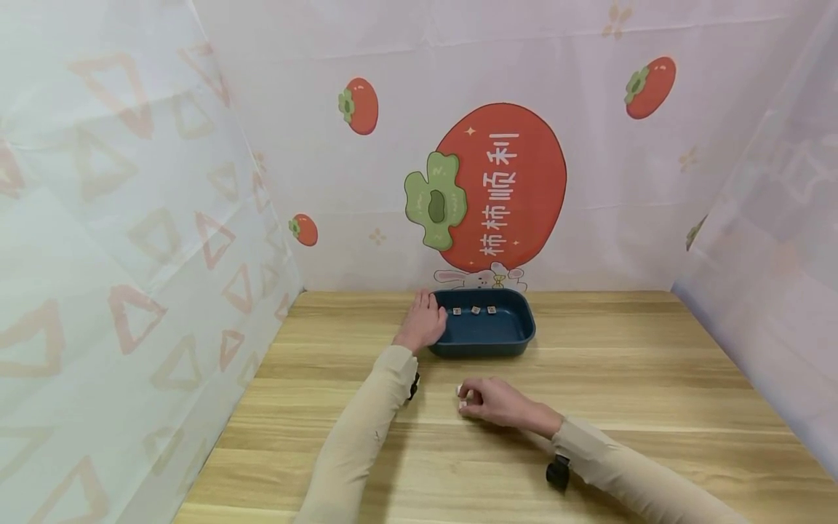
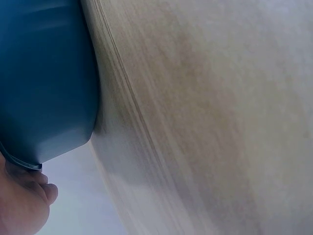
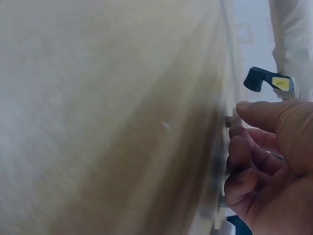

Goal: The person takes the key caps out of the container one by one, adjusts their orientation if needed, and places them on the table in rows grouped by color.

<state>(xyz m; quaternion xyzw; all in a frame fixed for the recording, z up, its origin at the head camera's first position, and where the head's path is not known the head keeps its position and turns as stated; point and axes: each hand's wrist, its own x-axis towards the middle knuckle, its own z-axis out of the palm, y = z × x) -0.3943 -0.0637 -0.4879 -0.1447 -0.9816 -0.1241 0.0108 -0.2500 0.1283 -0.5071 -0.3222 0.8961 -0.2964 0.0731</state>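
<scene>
A pale printed cloth wall (image 1: 393,44) with one large red persimmon (image 1: 524,189) and three small whole ones stands behind my light wood-grain bench (image 1: 628,437). Near the bench's back edge sits one dark-blue, rounded rectangular tray (image 1: 484,351), with three small, pale, square-faced cubes (image 1: 476,310) along its far side. My left grip (image 1: 421,320) holds the tray's left rim. In front of the tray, my right grip (image 1: 500,404) is narrow, thumb and fingertip pinching one small pale cube (image 1: 463,405) low over the bench; whether it touches the wood I cannot tell. One more pale piece (image 1: 458,391) shows right beside my fingertips, partly hidden, so its shape is unclear.

To handle this well, I judge, I should pinch opposite faces squarely with light pressure, keep my other fingers from nudging the neighbouring piece, and steady the rim without tipping the tray.
</scene>
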